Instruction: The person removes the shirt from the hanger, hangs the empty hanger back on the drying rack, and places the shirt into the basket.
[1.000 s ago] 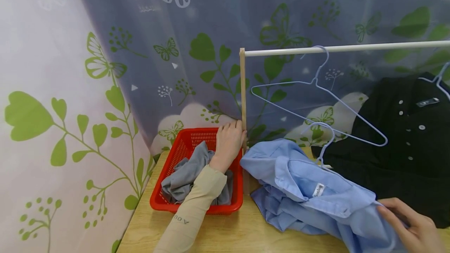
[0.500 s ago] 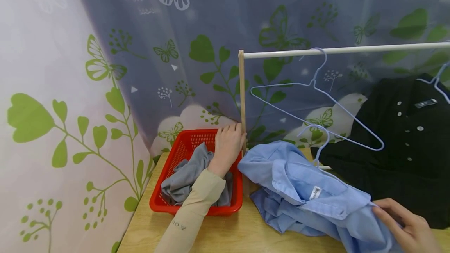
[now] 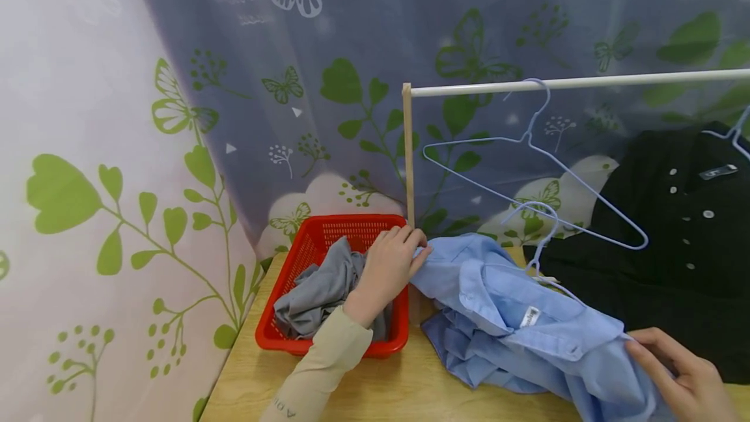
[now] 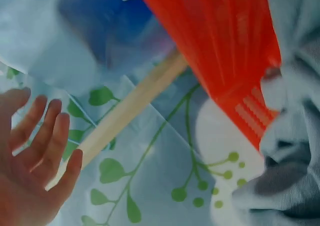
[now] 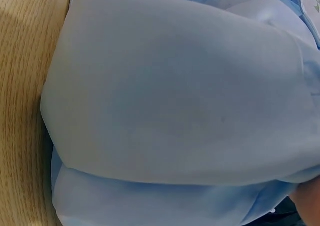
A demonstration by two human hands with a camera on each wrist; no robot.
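Note:
A light blue shirt (image 3: 498,318) lies on the table with a hanger (image 3: 536,259) inside its collar, the hook sticking up. My right hand (image 3: 682,370) pinches the shirt's right shoulder between thumb and fingers. In the right wrist view the shirt's cloth (image 5: 175,96) hides most of that hand. At the shirt's other shoulder is my left hand (image 3: 392,259), above the right rim of a red basket (image 3: 281,345). In the left wrist view this hand's fingers (image 4: 47,131) are spread and loosely bent, with nothing between them. Grey cloth (image 3: 319,298) lies crumpled in the basket.
A rack with a wooden post (image 3: 409,155) and a white rail (image 3: 615,80) stands behind the shirt. A bare blue hanger (image 3: 486,139) hangs from the rail. Black clothing (image 3: 650,266) is at the right. The wooden table (image 3: 375,389) shows in front.
My left hand has left the rack's post and come down and right to the shirt's left shoulder. The right hand keeps its pinch on the shirt, nearly still.

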